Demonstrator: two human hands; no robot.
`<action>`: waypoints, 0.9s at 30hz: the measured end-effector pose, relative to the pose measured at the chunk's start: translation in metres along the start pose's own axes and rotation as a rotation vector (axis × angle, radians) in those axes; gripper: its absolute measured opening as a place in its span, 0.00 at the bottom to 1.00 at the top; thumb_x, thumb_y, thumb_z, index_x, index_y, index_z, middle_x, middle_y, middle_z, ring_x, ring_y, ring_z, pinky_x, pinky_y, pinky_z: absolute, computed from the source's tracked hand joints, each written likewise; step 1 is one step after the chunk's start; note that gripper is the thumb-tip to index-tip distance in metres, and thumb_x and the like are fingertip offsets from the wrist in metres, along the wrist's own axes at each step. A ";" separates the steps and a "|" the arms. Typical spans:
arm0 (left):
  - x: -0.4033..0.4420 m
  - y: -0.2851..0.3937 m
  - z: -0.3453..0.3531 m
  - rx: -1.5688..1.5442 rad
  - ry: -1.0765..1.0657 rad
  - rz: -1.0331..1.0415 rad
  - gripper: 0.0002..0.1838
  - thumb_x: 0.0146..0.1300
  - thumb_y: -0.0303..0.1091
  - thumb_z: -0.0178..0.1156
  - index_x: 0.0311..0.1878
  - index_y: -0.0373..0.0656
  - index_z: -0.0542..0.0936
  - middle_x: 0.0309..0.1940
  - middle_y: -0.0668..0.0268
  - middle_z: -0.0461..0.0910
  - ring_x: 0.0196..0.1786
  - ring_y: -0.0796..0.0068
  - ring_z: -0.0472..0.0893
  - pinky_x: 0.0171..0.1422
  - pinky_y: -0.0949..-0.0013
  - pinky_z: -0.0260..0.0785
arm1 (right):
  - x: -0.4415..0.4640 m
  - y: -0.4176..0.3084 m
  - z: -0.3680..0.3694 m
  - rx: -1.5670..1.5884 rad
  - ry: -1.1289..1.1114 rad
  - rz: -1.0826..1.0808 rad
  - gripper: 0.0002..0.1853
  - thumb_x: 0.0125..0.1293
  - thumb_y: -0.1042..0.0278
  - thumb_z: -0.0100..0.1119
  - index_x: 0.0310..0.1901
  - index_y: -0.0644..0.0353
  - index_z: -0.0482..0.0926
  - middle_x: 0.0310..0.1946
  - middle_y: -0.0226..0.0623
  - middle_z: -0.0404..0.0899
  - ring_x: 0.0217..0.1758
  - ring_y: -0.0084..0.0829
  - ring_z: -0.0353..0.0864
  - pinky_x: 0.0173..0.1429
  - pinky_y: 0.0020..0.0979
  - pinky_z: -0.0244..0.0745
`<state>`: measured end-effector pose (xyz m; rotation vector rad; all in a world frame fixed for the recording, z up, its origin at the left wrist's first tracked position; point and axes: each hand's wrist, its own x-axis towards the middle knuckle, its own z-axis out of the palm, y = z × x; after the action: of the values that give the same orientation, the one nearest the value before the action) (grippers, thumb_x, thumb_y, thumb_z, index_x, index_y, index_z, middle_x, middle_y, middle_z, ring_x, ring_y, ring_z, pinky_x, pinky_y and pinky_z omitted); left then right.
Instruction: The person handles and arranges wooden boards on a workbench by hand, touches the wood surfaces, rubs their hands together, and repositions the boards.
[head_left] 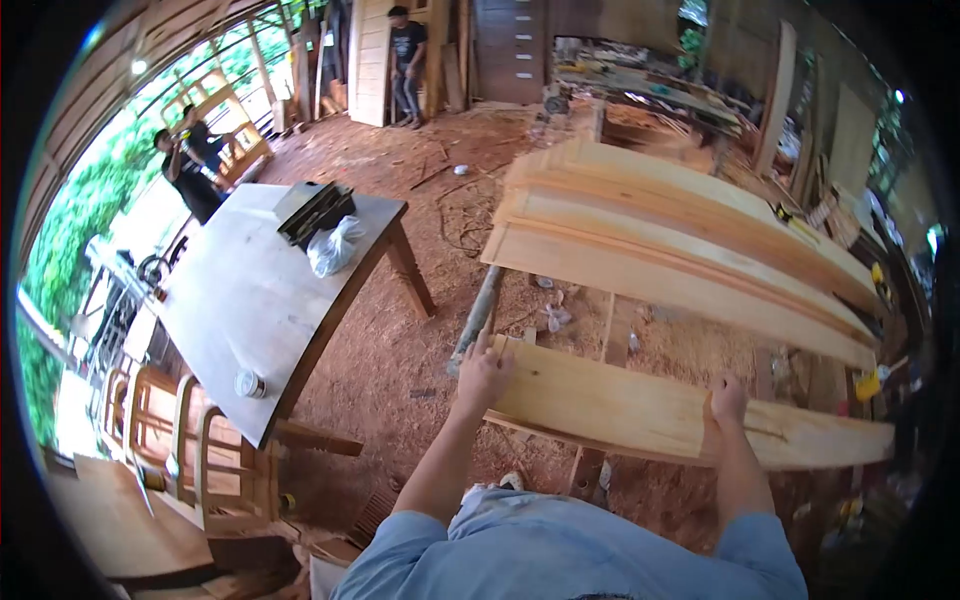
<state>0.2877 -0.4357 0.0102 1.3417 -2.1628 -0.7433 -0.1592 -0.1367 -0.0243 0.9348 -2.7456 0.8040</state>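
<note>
A long pale wooden plank (610, 395) lies crosswise in front of me, over supports. My left hand (485, 374) is at its left end, with the fingers bent around that end. Farther right, my right hand (729, 402) is closed over the plank, its knuckles near the far edge. The undersides of both grips are hidden. Beyond this plank, several wider boards (660, 240) lie side by side on the same kind of supports.
To the left stands a table (240, 290) bearing a dark box (314, 212), a plastic bag (335, 246) and a can (249, 383). Wooden chair frames (190, 440) are beside it. Shavings cover the dirt floor (380, 400). Several people (408, 65) are in the background.
</note>
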 end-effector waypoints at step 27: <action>0.001 -0.008 0.006 0.140 0.033 0.268 0.12 0.66 0.34 0.52 0.40 0.35 0.80 0.75 0.56 0.61 0.73 0.37 0.61 0.74 0.40 0.56 | -0.008 -0.036 -0.030 -0.068 -0.012 -0.101 0.12 0.66 0.61 0.54 0.36 0.62 0.80 0.32 0.55 0.80 0.39 0.57 0.80 0.44 0.50 0.73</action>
<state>0.2883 -0.4384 0.0007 1.0891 -2.3428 -0.4712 -0.1323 -0.1406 0.0152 1.0577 -2.6924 0.6862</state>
